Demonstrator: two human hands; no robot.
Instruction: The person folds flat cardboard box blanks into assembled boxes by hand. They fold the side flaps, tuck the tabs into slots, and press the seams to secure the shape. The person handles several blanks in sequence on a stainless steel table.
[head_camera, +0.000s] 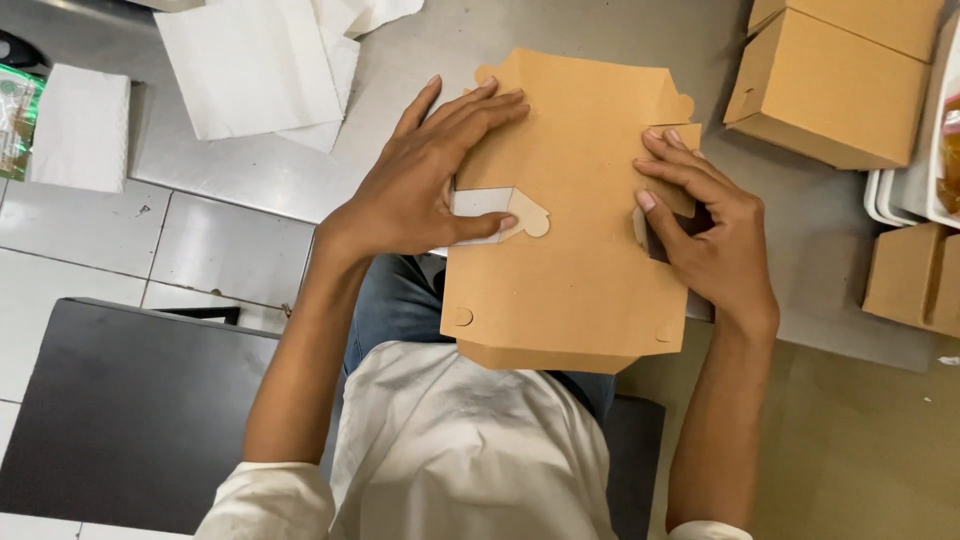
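Observation:
A flat brown cardboard box blank (575, 235) with tabs and cut-outs lies in front of me, half over my lap and half over the grey counter (250, 170). My left hand (430, 180) presses on its left side, with the thumb folding a small white-backed side flap (495, 212) inward. My right hand (705, 225) grips the right edge, fingers on top and thumb bending the right flap.
Folded brown boxes (835, 80) stand at the upper right, with more at the right edge (915, 275) beside white trays (890, 195). White paper sheets (260, 65) lie at the upper left. A dark stool or panel (130, 410) sits at the lower left.

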